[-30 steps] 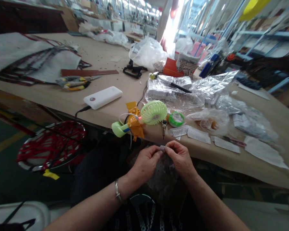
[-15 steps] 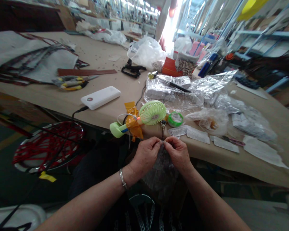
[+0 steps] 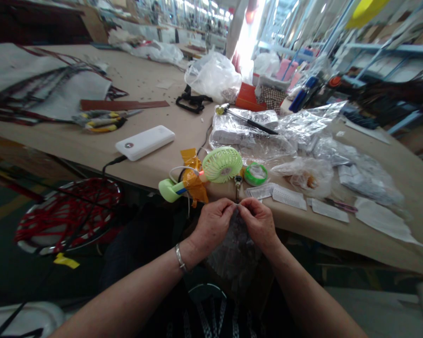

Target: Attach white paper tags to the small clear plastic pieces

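My left hand [image 3: 215, 221] and my right hand [image 3: 259, 220] meet at the table's front edge, both with thumb and forefinger pinched together. What lies between their fingertips is too small to make out. Just beyond the fingertips stands a small metal tool tip [image 3: 238, 185]. Below the hands a clear plastic bag [image 3: 232, 253] hangs or lies near my lap. A green fan [image 3: 222, 164], bound with orange tape [image 3: 194, 180], is fixed left of the metal tip. Right of it sits a green roll [image 3: 255, 174].
On the table [image 3: 144, 176] are a white power bank [image 3: 145, 142], pliers [image 3: 104, 121], a hammer [image 3: 246, 119] on plastic packages, printed paper strips [image 3: 289, 196] and a bag [image 3: 308, 176]. A red-corded round stool [image 3: 66, 216] stands at lower left.
Both hands stay pinched together in nearly the same place, with the fingertips slightly shifted. The whole view has moved a little to the left.
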`<state>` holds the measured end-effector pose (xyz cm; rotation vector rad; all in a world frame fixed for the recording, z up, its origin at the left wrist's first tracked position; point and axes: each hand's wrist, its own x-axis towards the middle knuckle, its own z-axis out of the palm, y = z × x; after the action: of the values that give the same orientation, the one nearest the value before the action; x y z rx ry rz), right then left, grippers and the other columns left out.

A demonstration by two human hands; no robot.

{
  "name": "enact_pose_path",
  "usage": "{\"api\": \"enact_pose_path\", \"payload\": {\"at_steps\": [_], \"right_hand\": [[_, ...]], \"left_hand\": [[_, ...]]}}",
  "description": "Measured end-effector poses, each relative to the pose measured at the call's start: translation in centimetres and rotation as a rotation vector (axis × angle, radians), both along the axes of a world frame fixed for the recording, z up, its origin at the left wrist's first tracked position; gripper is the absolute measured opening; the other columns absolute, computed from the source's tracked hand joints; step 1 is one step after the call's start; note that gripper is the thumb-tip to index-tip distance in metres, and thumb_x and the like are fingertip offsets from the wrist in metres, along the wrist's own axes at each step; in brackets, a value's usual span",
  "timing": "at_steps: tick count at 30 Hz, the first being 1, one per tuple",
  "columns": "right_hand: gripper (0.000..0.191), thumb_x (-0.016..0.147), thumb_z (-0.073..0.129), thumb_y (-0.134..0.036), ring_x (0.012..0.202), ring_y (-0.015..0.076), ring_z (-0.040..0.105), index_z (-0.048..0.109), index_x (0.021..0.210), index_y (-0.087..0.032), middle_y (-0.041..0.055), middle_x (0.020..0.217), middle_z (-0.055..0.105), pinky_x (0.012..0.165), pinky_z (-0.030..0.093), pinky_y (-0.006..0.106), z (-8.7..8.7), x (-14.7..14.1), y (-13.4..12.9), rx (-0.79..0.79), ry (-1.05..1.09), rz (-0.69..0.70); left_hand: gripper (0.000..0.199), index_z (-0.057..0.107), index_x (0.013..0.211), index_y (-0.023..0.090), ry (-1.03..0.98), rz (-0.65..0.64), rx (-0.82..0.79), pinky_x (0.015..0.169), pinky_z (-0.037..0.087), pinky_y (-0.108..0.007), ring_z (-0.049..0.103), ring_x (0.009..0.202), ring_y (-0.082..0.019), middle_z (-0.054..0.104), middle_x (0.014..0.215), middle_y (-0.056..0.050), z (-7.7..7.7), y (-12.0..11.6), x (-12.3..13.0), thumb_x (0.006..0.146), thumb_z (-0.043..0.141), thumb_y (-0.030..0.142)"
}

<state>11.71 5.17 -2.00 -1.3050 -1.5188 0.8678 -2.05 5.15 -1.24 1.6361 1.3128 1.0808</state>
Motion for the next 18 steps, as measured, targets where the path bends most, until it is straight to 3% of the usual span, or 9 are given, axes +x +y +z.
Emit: {"api": "enact_pose_path", "payload": {"at_steps": [13, 18], "right_hand": [[0.013, 0.08, 0.057, -0.029, 0.061, 0.0108, 0.053, 0.061, 0.077, -0.017, -0.002, 0.066, 0.059, 0.059, 0.043, 0.021, -0.1, 0.1, -0.3, -0.014, 0.011, 0.003], [0.013, 0.083, 0.056, -0.029, 0.064, 0.0122, 0.059, 0.062, 0.087, -0.019, -0.001, 0.072, 0.064, 0.061, 0.046, 0.022, 0.9, 1.9, -2.0, 0.056, -0.186, 0.041]], "left_hand": [[0.022, 0.062, 0.068, 0.014, -0.035, -0.015, -0.035, 0.057, 0.037, -0.018, 0.051, 0.06, -0.01, 0.059, 0.063, 0.001, 0.6, -0.1, -0.1, 0.082, 0.047, 0.022], [0.023, 0.063, 0.07, 0.015, -0.018, -0.054, -0.11, 0.058, 0.039, -0.019, 0.053, 0.062, -0.011, 0.06, 0.064, 0.001, 0.6, -1.4, -0.6, 0.083, 0.047, 0.024]]}}
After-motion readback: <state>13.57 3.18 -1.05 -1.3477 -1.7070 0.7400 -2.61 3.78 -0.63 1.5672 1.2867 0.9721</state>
